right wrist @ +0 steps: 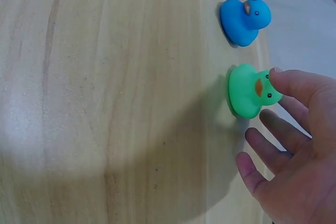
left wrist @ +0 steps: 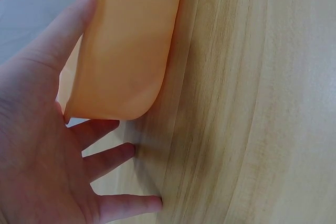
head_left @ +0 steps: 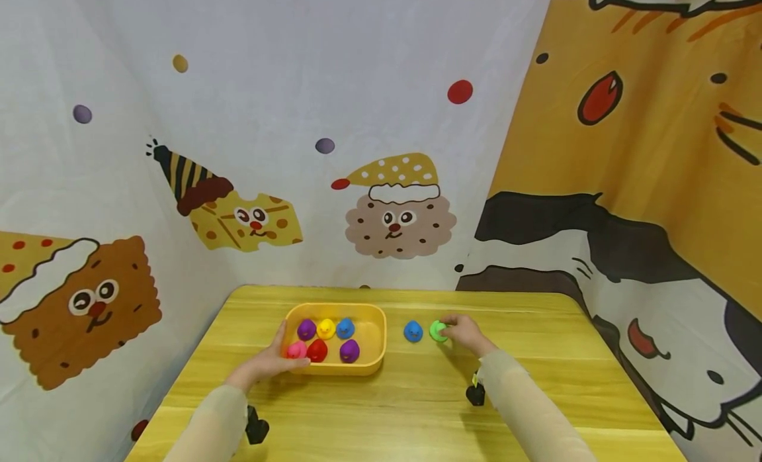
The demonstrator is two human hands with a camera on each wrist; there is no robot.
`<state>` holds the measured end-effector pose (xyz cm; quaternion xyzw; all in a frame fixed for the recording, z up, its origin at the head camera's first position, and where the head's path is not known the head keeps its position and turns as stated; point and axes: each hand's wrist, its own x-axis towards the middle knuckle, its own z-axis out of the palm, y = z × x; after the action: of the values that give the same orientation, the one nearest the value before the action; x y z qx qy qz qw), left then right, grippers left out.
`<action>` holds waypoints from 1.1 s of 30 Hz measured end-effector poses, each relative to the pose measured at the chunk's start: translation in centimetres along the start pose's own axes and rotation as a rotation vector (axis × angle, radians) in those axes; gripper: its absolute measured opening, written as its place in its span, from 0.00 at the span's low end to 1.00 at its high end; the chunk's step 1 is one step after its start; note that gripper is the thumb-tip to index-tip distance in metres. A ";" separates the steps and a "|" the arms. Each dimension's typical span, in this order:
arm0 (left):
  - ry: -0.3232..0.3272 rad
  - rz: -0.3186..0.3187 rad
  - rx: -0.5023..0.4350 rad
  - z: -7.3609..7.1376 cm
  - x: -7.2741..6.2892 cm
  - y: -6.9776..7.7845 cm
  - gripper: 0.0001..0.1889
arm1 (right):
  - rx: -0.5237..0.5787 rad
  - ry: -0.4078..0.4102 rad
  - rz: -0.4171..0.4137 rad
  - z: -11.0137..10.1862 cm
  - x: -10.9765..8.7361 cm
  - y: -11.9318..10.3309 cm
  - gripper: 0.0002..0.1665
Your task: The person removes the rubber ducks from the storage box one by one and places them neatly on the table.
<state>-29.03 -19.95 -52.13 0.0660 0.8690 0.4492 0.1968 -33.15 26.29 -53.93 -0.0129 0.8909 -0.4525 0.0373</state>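
My left hand [head_left: 269, 363] is at the front left corner of an orange plastic tray [head_left: 383, 343]. In the left wrist view its thumb [left wrist: 79, 11] lies along the tray's rim, and the other fingers are spread straight past the end wall. A green rubber duck [right wrist: 244, 90] stands upright on the table, its orange beak showing. The right hand [head_left: 467, 333] pinches the duck's head, thumb [right wrist: 294, 83] on the near side and index finger partly hidden behind. Just left of it in the head view stands a blue rubber duck [head_left: 413, 331].
Several rubber ducks sit in the tray, among them a yellow duck [head_left: 325, 328], a red duck [head_left: 317, 351] and a pink duck [head_left: 296, 350]. The wooden table [head_left: 381, 422] backs onto a printed cloth [head_left: 387, 71] that also rises at both sides.
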 end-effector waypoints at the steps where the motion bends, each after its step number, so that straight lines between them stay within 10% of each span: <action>1: -0.004 0.003 0.008 0.0 0.0 0.0 0.65 | -0.003 0.002 0.002 -0.1 0.1 -0.1 0.23; 33: 0.011 -0.025 -0.022 0.1 0.2 -0.1 0.64 | 0.156 -0.198 -0.153 5.6 0.0 -10.7 0.22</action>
<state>-29.12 -19.87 -52.30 0.0505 0.8658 0.4564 0.1986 -32.82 15.49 -48.55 -0.1223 0.8414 -0.5184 0.0911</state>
